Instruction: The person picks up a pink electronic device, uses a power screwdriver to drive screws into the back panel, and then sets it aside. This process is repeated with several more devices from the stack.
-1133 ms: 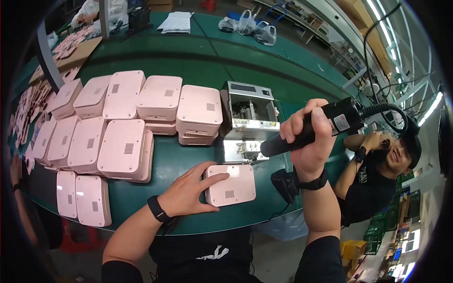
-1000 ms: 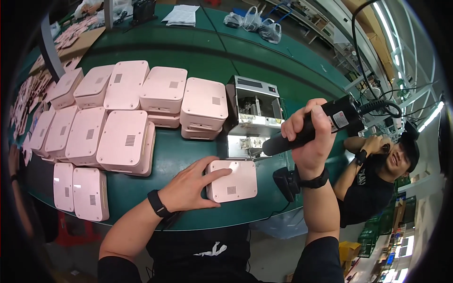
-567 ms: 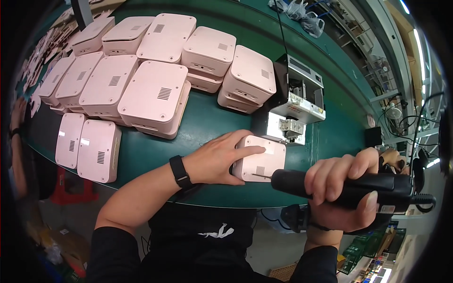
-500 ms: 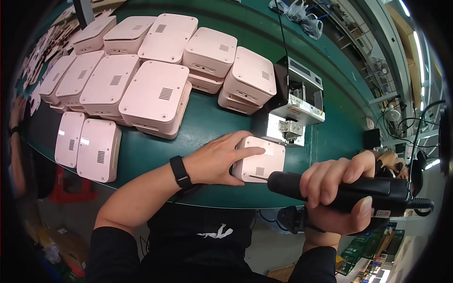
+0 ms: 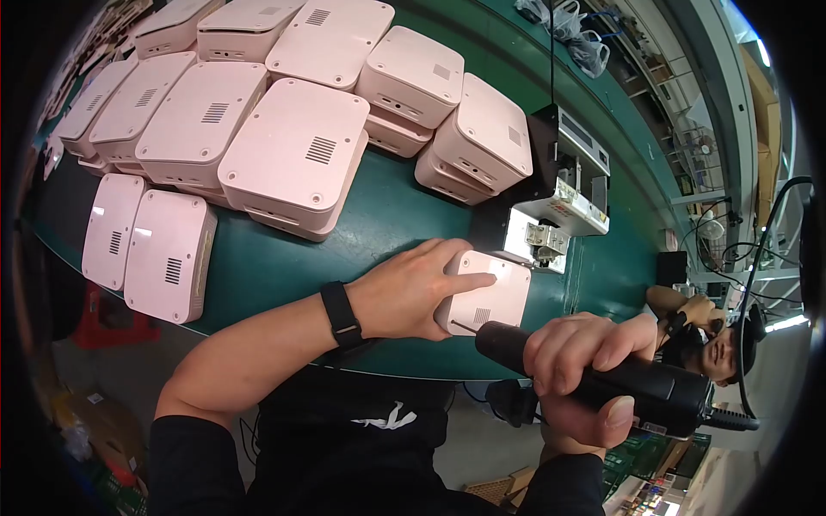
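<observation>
A small pale pink plastic housing (image 5: 508, 297) with a vented face and corner holes lies on the green bench top. My left hand (image 5: 409, 288) is closed around its left side, with the index finger stretched across its upper face. My right hand (image 5: 572, 361) grips a black electric screwdriver (image 5: 654, 391), its cord leaving the rear end. The tool's thin bit (image 5: 465, 327) points left, and its tip is at the housing's near left corner hole. Whether a screw sits in that hole I cannot tell.
Beyond my left hand are stacks of similar housings (image 5: 297, 155), with two more (image 5: 168, 258) at the left near edge. A black and silver benchtop machine (image 5: 559, 202) stands just past the held housing. A co-worker (image 5: 701, 335) is at the far right.
The screwdriver has swung so its rear end is lower, and its bit has reached the corner hole more steeply. My left hand keeps its hold on the housing. The whole view has shifted slightly.
</observation>
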A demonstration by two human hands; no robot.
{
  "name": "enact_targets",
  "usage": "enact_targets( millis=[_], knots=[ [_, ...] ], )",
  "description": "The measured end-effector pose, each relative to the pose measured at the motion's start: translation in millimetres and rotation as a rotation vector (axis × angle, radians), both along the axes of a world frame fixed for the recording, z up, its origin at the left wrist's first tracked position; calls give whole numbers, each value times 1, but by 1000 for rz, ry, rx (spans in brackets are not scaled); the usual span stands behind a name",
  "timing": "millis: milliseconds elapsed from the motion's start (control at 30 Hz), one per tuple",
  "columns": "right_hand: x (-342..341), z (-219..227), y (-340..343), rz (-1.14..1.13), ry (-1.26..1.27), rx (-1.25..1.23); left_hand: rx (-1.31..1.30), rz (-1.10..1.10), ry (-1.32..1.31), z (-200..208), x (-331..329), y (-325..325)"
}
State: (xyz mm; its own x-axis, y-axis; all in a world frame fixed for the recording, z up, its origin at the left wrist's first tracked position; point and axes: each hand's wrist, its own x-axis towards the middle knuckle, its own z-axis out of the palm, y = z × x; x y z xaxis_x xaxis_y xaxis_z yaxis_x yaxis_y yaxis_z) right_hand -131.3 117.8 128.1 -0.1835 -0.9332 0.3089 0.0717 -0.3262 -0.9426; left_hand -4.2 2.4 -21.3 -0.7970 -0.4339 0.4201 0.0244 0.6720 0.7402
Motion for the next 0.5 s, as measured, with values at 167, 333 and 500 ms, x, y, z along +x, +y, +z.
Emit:
enact_targets(
  millis=[167, 333, 500],
  knots=[
    [0, -2, 1, 48, -55, -12, -8, 2, 3, 0, 1, -2],
    [4, 7, -1, -40, -13, -45, -22, -13, 12, 1, 1, -2],
    [-34, 23, 33, -99, -40, -352, 31, -48, -13, 7, 4, -4]
  ],
)
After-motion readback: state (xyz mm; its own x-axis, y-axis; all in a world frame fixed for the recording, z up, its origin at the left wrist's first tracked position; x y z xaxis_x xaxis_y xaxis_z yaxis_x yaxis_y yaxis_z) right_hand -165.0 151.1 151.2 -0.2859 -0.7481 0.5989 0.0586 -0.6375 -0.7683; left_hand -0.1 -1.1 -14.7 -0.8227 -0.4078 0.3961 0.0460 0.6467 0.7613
